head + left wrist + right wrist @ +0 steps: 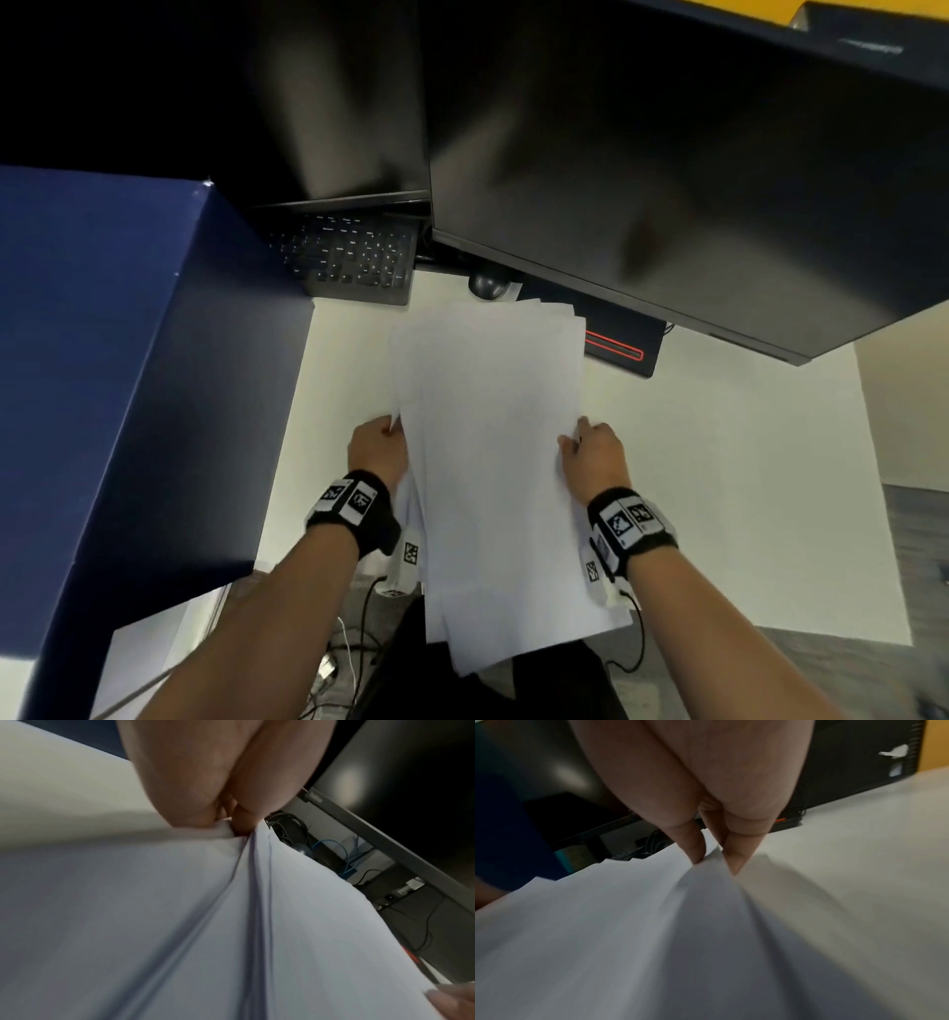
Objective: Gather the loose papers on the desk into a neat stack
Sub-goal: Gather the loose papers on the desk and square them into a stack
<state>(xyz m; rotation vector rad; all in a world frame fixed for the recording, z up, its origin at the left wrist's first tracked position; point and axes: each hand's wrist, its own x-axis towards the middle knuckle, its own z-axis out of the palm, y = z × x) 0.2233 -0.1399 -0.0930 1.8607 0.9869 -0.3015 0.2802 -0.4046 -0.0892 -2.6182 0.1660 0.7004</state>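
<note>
A loose bundle of white papers (493,442) lies lengthwise over the middle of the white desk (719,462), its near end hanging past the front edge. The sheets are fanned and uneven at both ends. My left hand (377,447) pinches the left long edge of the papers (180,923), the sheets bunched between thumb and fingers. On the right long edge my right hand (590,452) pinches the papers (628,923) between thumb and fingertips (695,852). Both hands sit at about mid-length of the bundle.
Two dark monitors (667,180) hang over the back of the desk, with a black keyboard (354,257) and a mouse (488,285) beneath. A black monitor base with a red outline (616,349) lies right of the papers. A blue partition (128,360) stands on the left.
</note>
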